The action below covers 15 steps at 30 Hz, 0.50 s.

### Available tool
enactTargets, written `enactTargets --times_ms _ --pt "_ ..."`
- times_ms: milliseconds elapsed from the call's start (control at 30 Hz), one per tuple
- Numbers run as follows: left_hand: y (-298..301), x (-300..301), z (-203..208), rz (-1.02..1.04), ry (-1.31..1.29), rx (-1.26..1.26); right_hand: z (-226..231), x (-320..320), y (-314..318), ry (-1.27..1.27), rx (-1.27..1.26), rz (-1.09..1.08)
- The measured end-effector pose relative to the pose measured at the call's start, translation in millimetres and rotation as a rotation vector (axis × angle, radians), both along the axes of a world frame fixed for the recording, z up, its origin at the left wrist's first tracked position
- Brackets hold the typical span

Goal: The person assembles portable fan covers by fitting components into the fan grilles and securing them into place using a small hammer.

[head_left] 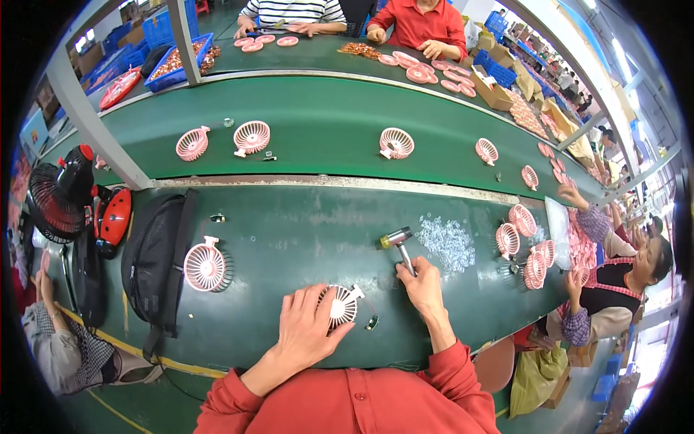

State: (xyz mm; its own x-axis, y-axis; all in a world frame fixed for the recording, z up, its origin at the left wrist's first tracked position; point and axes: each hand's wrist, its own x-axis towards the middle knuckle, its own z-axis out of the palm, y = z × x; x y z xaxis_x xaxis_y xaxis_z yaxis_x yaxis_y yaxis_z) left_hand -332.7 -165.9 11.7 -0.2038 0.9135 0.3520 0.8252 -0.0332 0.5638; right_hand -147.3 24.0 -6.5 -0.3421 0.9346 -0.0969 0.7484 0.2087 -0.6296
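My left hand point(307, 329) is curved around a small pale fan housing point(343, 307) on the green bench, holding it down at its left side. A thin wire runs from the housing to a little circuit board point(372, 322) lying beside it. My right hand point(421, 289) grips the handle of a small mallet point(395, 237), whose yellow-and-dark head is raised to the right of the housing. To the left lies a pink fan housing point(204, 266), with another small circuit board point(217, 218) above it. Small clear plastic pieces point(446, 243) are heaped right of the mallet.
Several pink housings point(533, 269) stand at the bench's right end, where a co-worker point(607, 267) sits. A black backpack point(153, 260) lies at left. Beyond a metal rail point(325, 182), a green conveyor belt point(318, 145) carries more housings. Two people work across it.
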Motion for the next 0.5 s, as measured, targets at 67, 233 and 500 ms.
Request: enactTargets --times_ms 67,233,500 --pt "3 3 2 0.022 0.032 -0.060 6 -1 -4 0.145 -0.173 -0.076" --pt "11 4 -11 0.015 -0.031 -0.101 47 -8 -20 0.719 -0.702 -0.174" --pt "14 0 -2 -0.136 -0.373 0.048 36 -7 -27 1.018 -1.181 -0.068"
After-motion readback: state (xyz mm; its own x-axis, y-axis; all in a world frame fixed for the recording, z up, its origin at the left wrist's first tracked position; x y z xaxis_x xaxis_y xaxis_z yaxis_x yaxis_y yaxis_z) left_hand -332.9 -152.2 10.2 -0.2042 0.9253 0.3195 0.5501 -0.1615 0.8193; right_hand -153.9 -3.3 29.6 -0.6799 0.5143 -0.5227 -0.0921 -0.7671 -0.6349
